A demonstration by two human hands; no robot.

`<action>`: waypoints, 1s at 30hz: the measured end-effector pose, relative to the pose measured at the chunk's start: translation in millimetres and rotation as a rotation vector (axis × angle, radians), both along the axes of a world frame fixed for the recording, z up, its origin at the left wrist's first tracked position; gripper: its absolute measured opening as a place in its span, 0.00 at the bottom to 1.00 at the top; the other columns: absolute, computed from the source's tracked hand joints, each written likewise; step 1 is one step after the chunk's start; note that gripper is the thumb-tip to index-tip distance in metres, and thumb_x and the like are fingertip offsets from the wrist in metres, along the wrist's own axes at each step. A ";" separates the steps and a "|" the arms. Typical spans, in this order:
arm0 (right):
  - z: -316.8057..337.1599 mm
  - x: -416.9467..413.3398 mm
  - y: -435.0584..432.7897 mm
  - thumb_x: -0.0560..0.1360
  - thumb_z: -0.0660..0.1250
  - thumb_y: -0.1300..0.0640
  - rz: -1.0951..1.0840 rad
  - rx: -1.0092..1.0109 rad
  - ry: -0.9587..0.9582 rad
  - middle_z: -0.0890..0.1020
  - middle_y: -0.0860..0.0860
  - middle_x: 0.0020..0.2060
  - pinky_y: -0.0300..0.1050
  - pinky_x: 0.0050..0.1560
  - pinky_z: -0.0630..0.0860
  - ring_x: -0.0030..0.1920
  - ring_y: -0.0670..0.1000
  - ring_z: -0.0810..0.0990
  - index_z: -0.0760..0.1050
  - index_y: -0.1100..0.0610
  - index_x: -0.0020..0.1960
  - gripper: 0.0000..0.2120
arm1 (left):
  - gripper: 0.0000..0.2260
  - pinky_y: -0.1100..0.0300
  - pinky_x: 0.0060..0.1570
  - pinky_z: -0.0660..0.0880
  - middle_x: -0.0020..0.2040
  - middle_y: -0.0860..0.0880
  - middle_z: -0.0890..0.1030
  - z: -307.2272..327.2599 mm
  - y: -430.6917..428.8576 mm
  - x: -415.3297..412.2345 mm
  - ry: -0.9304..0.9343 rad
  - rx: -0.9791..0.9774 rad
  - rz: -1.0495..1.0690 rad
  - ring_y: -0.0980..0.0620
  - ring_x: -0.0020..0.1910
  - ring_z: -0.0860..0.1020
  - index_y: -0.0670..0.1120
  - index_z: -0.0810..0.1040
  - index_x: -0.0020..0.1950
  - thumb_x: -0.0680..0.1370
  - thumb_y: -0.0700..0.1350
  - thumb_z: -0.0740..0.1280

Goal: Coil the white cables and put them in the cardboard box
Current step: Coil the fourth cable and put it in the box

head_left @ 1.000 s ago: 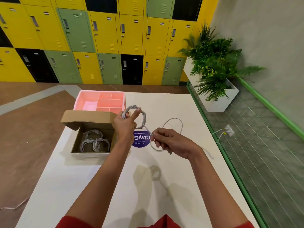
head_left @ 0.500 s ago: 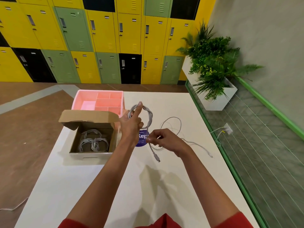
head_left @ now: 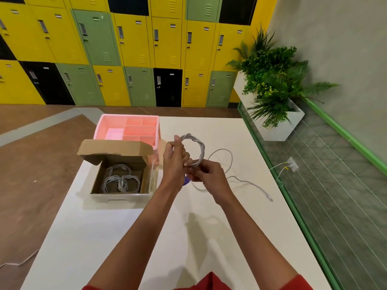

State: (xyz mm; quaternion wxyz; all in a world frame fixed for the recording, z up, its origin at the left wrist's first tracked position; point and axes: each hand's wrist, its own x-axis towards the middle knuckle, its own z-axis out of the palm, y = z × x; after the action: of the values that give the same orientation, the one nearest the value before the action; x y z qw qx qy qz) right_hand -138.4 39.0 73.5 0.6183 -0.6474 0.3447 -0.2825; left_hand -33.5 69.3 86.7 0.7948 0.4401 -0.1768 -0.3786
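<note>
Left hand up above the surface, gripping a round loop of white cable. Right hand just under the loop, pinching its loose tail. Cardboard box beside, open, with coiled cables inside.

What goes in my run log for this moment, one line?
left hand: holds coil | right hand: wrapping tail | cardboard box: open, coils inside

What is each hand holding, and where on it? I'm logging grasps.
Both hold one white cable: left hand grips the coil's left side; right hand pinches it at the coil's bottom. Loose tail lies on the table.
</note>
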 end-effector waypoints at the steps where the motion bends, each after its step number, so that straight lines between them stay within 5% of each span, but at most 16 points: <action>1: 0.1 0.2 2.1 0.74 0.69 0.64 -0.015 0.036 -0.045 0.83 0.59 0.40 0.42 0.45 0.79 0.39 0.51 0.80 0.82 0.60 0.49 0.05 | 0.11 0.68 0.22 0.62 0.26 0.55 0.60 0.4 0.2 -1.8 -0.030 -0.004 0.009 0.59 0.23 0.58 0.45 0.67 0.45 0.83 0.50 0.56; 5: 1.4 4.4 7.8 0.74 0.66 0.68 -0.174 0.222 -0.197 0.84 0.59 0.45 0.45 0.50 0.80 0.45 0.54 0.83 0.80 0.60 0.46 0.06 | 0.11 0.65 0.27 0.67 0.27 0.55 0.63 0.2 3.0 -8.9 -0.169 0.024 0.036 0.58 0.24 0.62 0.46 0.67 0.45 0.83 0.51 0.55; 9: 3.7 5.8 7.7 0.72 0.69 0.68 -0.290 0.308 -0.262 0.84 0.60 0.47 0.37 0.45 0.79 0.48 0.54 0.83 0.80 0.63 0.51 0.08 | 0.11 0.64 0.32 0.69 0.30 0.52 0.65 1.1 4.0 -16.7 -0.295 0.068 0.107 0.59 0.27 0.66 0.45 0.67 0.45 0.84 0.48 0.54; 17: 16.5 2.0 8.5 0.74 0.69 0.62 -0.182 0.264 -0.308 0.86 0.50 0.49 0.38 0.50 0.78 0.51 0.47 0.83 0.82 0.56 0.56 0.11 | 0.12 0.64 0.36 0.71 0.33 0.49 0.66 -10.2 1.8 -7.6 -0.343 0.099 0.149 0.58 0.31 0.69 0.46 0.66 0.43 0.84 0.48 0.51; 22: 17.6 4.1 7.0 0.74 0.71 0.58 -0.314 0.238 -0.301 0.86 0.50 0.44 0.37 0.48 0.78 0.47 0.45 0.83 0.82 0.58 0.55 0.11 | 0.12 0.56 0.44 0.78 0.35 0.48 0.77 -12.6 7.7 -12.2 -0.352 0.142 0.107 0.52 0.37 0.79 0.44 0.70 0.44 0.84 0.47 0.54; 26: 17.5 4.0 1.1 0.74 0.72 0.57 -0.373 0.220 -0.264 0.85 0.51 0.43 0.38 0.48 0.75 0.47 0.46 0.81 0.83 0.56 0.53 0.09 | 0.11 0.61 0.42 0.79 0.39 0.49 0.80 -12.3 9.6 -16.8 -0.404 0.209 0.125 0.56 0.37 0.80 0.48 0.74 0.43 0.83 0.47 0.57; 30: 19.1 1.9 -2.8 0.74 0.70 0.60 -0.339 0.191 -0.268 0.84 0.51 0.42 0.32 0.45 0.74 0.44 0.44 0.80 0.83 0.52 0.49 0.06 | 0.09 0.48 0.52 0.79 0.45 0.46 0.81 -13.4 8.7 -15.5 -0.437 0.305 0.146 0.45 0.46 0.81 0.53 0.76 0.43 0.82 0.49 0.60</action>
State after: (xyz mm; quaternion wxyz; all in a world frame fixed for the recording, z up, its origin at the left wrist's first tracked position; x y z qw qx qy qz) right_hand -136.5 36.2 92.6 0.6605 -0.4757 0.3885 -0.4318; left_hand -49.0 78.0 73.3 0.6874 0.6377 -0.2528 -0.2384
